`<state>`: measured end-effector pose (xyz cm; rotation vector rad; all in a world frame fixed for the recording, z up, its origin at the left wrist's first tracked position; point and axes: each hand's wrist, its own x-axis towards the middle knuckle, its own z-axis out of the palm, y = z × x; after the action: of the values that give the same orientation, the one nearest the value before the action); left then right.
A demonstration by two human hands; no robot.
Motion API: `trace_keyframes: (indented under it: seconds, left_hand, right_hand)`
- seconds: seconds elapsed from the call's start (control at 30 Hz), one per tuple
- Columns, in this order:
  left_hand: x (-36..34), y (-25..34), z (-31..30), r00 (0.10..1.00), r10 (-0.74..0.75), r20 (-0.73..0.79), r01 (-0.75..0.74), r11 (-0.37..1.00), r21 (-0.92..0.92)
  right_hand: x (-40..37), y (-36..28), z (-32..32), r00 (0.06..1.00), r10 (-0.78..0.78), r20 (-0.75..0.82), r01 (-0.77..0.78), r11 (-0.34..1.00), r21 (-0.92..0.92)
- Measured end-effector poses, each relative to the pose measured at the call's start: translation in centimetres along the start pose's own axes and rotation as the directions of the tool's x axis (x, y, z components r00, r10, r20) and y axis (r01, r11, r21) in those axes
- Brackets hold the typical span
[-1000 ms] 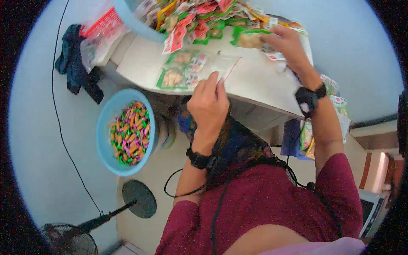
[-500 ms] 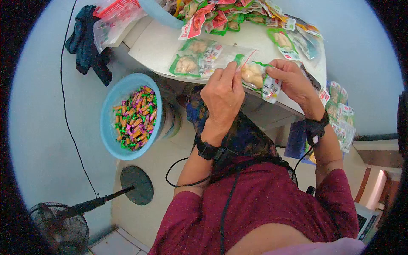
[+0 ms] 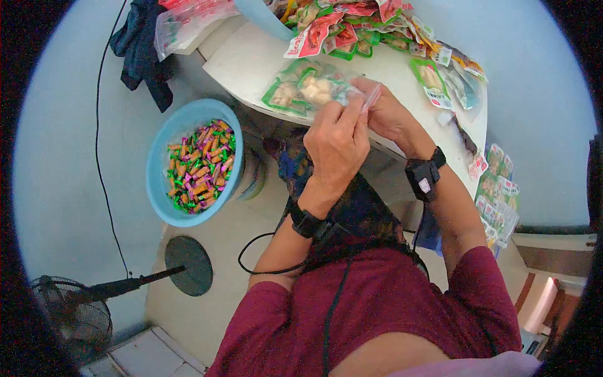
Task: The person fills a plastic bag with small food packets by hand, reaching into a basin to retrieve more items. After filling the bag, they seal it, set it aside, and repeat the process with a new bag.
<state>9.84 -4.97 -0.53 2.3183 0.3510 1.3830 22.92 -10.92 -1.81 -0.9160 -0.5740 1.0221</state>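
A clear plastic bag (image 3: 269, 94) lies at the table's front edge, with green-edged food packets inside. One of these packets (image 3: 316, 90), showing pale chunks, lies uppermost in the bag. My left hand (image 3: 337, 146) is closed, pinching the rim of the bag's mouth between thumb and fingers. At the bag's mouth, my right hand (image 3: 391, 118) has its fingers behind the clear plastic, at the right end of that packet. The plastic and my left hand partly hide those fingertips.
Colourful food packets (image 3: 377, 31) are heaped at the back of the white table (image 3: 235, 63), beside a blue basin (image 3: 267, 22). A blue tub (image 3: 154, 182) of wrapped sweets stands at left, near a fan (image 3: 72, 308). More packets (image 3: 499, 195) sit at right.
My right hand has moved left and carried the pale-chunk packet into the clear bag, over the others. My left hand keeps hold of the bag's rim. The view has shifted slightly.
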Motion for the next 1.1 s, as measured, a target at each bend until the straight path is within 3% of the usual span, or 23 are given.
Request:
trace_keyframes:
  seconds: [0.1,0.13,0.17,0.23,0.37,0.4,0.5,0.6,0.63,0.7,0.87,0.93,1.0,1.1]
  left_hand:
    - [0.1,-0.3,-0.1,0.999,0.004,-0.048,-0.004,1.0,-0.016]
    - [0.3,-0.4,-0.2,0.998,0.018,-0.061,-0.019,1.0,-0.014]
    - [0.4,-0.5,-0.3,0.997,0.032,-0.074,-0.033,0.999,-0.012]
    - [0.2,-0.6,-0.3,0.998,0.021,-0.064,-0.024,0.999,-0.048]
    - [-0.1,-0.4,-0.1,0.999,-0.001,-0.052,-0.003,0.997,-0.076]
    - [-0.2,-0.4,0.0,0.999,0.0,-0.055,-0.005,0.996,-0.084]
    - [-0.4,-0.4,0.3,0.998,-0.006,-0.069,-0.001,0.994,-0.106]
    - [-0.3,-0.6,0.1,0.997,-0.021,-0.072,0.012,0.993,-0.117]
    - [-0.2,-0.6,0.1,0.998,-0.016,-0.063,0.008,0.993,-0.119]
    - [-0.1,-0.8,0.0,0.999,0.006,-0.049,-0.011,0.995,-0.104]
    - [0.0,-1.2,0.1,0.997,0.076,-0.006,-0.076,0.994,-0.073]
    - [0.0,-1.1,-0.2,0.997,0.072,0.012,-0.071,0.994,-0.077]
    - [0.3,-1.4,-0.1,0.996,0.086,-0.002,-0.086,0.991,-0.101]
    - [0.6,-2.5,0.4,0.996,0.086,-0.037,-0.091,0.978,-0.187]
  right_hand:
    - [1.1,0.5,0.3,0.999,0.052,-0.003,-0.052,0.998,0.043]
    - [1.4,0.7,0.1,0.998,-0.064,0.011,0.065,0.971,-0.232]
    - [1.5,0.8,-0.2,0.983,-0.172,0.055,0.178,0.857,-0.485]
    - [1.7,0.7,0.2,0.967,-0.241,0.086,0.242,0.751,-0.614]
    - [1.2,0.5,1.5,0.992,-0.124,-0.02,0.119,0.977,-0.176]
    - [1.0,0.5,1.8,0.995,-0.093,-0.03,0.091,0.995,-0.042]
    - [1.3,1.5,2.3,0.994,-0.11,-0.003,0.11,0.989,0.104]
    - [1.5,1.0,3.1,0.997,-0.021,0.073,0.018,0.999,0.039]
    - [1.2,0.7,3.7,0.986,-0.128,0.109,0.146,0.971,-0.187]
    - [0.2,0.1,5.1,0.923,-0.298,0.244,0.385,0.723,-0.574]
    - [4.4,2.3,0.5,0.846,-0.135,0.516,0.53,0.105,-0.841]
    - [5.4,4.2,-1.2,0.861,-0.16,0.484,0.502,0.426,-0.753]
    - [5.7,5.0,-1.9,0.856,-0.174,0.487,0.503,0.493,-0.71]
    - [4.9,5.0,-1.8,0.838,-0.186,0.514,0.538,0.447,-0.715]
